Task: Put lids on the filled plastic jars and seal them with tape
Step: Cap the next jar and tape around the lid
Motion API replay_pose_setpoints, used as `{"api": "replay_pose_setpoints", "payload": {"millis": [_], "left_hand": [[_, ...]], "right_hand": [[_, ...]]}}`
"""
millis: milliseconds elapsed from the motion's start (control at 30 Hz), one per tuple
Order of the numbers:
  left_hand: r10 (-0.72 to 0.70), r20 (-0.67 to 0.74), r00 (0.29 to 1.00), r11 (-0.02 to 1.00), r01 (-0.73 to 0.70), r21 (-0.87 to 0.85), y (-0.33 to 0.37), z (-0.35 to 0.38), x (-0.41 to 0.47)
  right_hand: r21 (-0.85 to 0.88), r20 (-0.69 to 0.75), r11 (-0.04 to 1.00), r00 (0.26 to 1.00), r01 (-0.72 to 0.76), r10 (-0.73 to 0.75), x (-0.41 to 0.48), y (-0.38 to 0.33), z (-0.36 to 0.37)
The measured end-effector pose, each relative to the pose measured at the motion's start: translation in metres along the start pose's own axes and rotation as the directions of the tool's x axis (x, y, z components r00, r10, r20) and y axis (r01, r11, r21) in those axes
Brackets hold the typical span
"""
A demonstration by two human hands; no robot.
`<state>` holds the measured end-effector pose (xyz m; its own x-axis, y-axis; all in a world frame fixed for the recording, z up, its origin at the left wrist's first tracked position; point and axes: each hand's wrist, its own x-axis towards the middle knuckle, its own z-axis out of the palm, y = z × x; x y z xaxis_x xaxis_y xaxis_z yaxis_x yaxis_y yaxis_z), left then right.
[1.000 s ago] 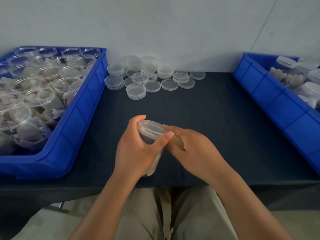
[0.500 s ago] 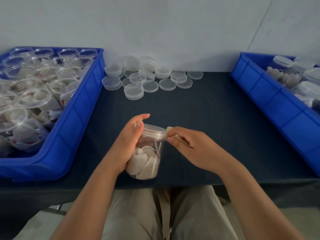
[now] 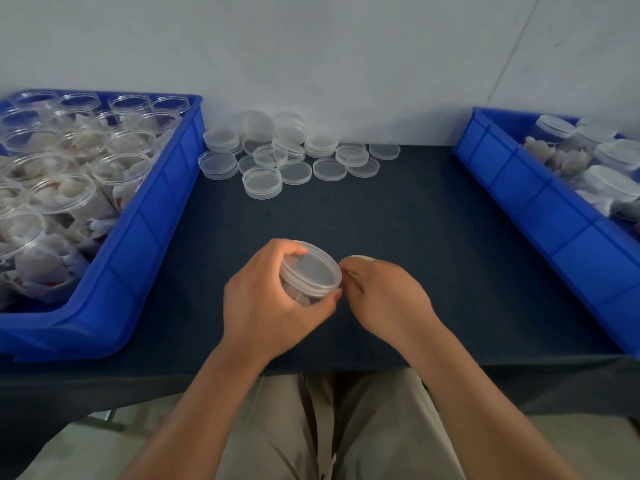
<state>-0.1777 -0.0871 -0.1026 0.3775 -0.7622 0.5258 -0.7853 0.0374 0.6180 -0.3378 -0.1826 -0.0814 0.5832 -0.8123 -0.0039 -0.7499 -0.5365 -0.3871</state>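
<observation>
My left hand (image 3: 263,306) grips a clear plastic jar (image 3: 304,296) over the dark table near its front edge. The jar is tilted and its clear lid (image 3: 311,271) faces up and toward me. White paper-wrapped contents show faintly through the wall. My right hand (image 3: 384,299) is just right of the lid's rim, with its fingertips pinched together against the rim. A pale bit of what looks like tape (image 3: 362,258) shows above its knuckles; the rest of it is hidden by the hand.
A blue crate (image 3: 149,216) on the left holds several open filled jars. Loose clear lids (image 3: 263,181) lie piled at the table's back by the wall. A second blue crate (image 3: 540,209) on the right holds lidded jars. The dark table (image 3: 433,244) ends above my lap.
The jar has been turned in my left hand, so its lid now faces me instead of its side. My right hand has stayed at the lid's rim.
</observation>
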Motion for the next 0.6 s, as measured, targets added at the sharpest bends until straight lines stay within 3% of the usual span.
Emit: {"api": "replay_pose_setpoints", "payload": {"millis": [100,167,233,300,433,467,533,600], "left_hand": [[0.038,-0.011,0.999,0.999,-0.038,-0.009,0.006,-0.009,-0.003],[-0.017,0.06,0.998,0.959,0.033,-0.281,0.018,-0.015,-0.012],[0.065,0.175,0.982,0.842,0.04,-0.538,0.041,-0.017,-0.025],[0.051,0.246,0.968,0.828,0.096,-0.552,0.05,-0.019,-0.025],[-0.26,0.297,0.919,0.785,0.38,-0.489,0.014,-0.022,0.006],[-0.314,0.287,0.905,0.776,0.419,-0.472,0.003,-0.023,0.01],[-0.389,0.282,0.877,0.739,0.479,-0.474,-0.008,-0.024,0.014],[-0.421,0.308,0.853,0.685,0.522,-0.509,-0.011,-0.024,0.014]], "right_hand": [[0.019,0.022,0.999,0.999,-0.041,0.04,0.013,0.002,0.008],[-0.095,0.0,0.989,0.993,-0.117,0.117,0.029,0.01,0.016],[-0.17,-0.005,0.963,0.978,-0.207,0.209,0.041,0.023,0.017],[-0.136,-0.001,0.975,0.984,-0.174,0.176,0.049,0.028,0.018],[-0.29,0.037,0.954,0.997,0.078,-0.07,0.045,0.018,0.041],[-0.251,0.024,0.96,0.992,0.124,-0.122,0.038,0.014,0.048],[-0.164,-0.01,0.975,0.988,0.151,-0.155,0.027,0.008,0.057],[-0.197,-0.013,0.97,0.989,0.141,-0.146,0.023,0.006,0.06]]}}
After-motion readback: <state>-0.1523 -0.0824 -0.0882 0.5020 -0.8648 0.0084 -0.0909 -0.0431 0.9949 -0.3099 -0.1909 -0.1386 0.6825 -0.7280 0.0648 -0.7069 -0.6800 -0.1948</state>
